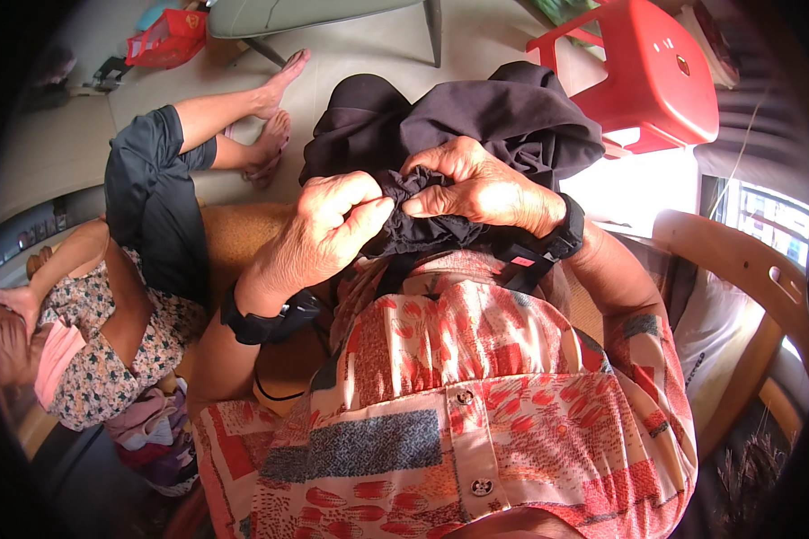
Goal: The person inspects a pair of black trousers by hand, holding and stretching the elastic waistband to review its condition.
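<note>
Over my lap lies a dark cloth point(505, 118), its near part gathered and crumpled between my hands. My left hand point(330, 229) pinches the left edge of the bunched dark fabric point(431, 232) between thumb and forefinger. From the right, my right hand point(478, 185) grips the same bunch, thumb on top and fingers curled over its far side. The two hands are close together but apart. Each wrist wears a black strap. Folds hide most of the fabric's shape, so I cannot tell what garment or piece it is.
A person point(101, 337) sits close at my left, legs stretched forward. A red plastic stool point(661, 74) stands at the far right, a grey-green seat point(296, 13) ahead, and a red bag point(168, 40) at the far left. A wooden chair point(735, 249) is near my right elbow.
</note>
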The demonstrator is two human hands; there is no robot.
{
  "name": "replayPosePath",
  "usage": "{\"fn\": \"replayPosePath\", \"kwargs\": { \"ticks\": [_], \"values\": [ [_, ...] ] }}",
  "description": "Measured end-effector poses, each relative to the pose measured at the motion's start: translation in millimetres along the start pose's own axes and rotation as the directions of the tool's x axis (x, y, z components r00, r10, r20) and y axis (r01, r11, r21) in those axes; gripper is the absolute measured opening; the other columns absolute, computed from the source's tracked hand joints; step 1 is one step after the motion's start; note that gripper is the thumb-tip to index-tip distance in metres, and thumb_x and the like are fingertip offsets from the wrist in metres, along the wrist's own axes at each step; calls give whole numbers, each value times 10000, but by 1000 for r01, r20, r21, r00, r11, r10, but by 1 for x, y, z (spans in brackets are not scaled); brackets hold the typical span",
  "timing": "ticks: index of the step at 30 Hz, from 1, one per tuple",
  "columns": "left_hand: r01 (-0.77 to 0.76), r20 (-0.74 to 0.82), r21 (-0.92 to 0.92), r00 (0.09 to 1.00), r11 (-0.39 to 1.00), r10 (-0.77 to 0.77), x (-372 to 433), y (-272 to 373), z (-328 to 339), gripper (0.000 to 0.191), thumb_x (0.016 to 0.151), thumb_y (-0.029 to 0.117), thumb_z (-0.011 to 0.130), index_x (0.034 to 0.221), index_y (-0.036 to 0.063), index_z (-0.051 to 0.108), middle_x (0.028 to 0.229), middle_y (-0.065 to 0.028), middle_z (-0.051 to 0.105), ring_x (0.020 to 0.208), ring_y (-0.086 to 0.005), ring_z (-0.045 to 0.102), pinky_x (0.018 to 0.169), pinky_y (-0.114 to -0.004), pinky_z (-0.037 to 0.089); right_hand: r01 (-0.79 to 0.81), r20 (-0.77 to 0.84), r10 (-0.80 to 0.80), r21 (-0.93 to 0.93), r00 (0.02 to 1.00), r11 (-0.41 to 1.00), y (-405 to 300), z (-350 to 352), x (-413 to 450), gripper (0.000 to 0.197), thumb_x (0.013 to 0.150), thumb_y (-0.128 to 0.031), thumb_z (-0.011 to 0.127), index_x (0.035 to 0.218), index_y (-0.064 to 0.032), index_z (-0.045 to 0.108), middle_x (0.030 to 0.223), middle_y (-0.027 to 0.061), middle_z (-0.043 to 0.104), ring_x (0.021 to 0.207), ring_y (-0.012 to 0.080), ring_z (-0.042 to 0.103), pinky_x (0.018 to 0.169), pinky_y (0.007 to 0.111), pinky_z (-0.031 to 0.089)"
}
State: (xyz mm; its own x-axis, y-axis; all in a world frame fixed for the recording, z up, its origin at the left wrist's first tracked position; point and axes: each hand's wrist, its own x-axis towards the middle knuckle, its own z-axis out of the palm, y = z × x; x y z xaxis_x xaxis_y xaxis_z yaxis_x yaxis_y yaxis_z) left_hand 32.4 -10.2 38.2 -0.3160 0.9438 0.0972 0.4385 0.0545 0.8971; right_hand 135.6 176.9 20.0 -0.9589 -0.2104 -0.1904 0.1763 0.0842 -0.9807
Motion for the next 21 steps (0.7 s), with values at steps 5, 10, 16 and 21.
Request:
{"fn": "replayPosePath", "kwargs": {
  "ticks": [5,10,16,21],
  "values": [
    [-120,48,-10,992,993,120,3,7,-8,169,819,25,590,685,-11,493,565,-106,439,462,-241,448,458,-328,343,115,47,-114,-31,992,993,-7,-9,-2,306,830,-196,680,944,71,584,710,65,560,689,92,484,640,273,418],
    [-108,16,30,994,994,108,-10,28,-20,130,792,-5,589,686,-19,515,591,-98,482,497,-251,475,484,-331,365,53,118,-73,164,990,985,-28,-23,-12,252,866,-196,639,827,53,620,675,12,544,666,56,453,617,255,404],
    [-163,-60,29,985,986,164,-19,31,-24,107,772,-38,585,698,-40,507,607,-117,487,500,-252,468,483,-331,371,-1,51,-1,38,999,999,-27,-43,-19,242,875,-151,631,778,70,616,662,22,551,636,73,453,581,249,384],
    [-206,-95,79,972,975,213,-26,30,-27,100,756,-59,581,699,-45,500,609,-119,479,503,-260,464,477,-335,372,100,33,-98,-74,995,992,-24,-53,-28,213,841,-128,658,804,79,621,688,80,593,639,120,505,605,278,411]
  ]
}}
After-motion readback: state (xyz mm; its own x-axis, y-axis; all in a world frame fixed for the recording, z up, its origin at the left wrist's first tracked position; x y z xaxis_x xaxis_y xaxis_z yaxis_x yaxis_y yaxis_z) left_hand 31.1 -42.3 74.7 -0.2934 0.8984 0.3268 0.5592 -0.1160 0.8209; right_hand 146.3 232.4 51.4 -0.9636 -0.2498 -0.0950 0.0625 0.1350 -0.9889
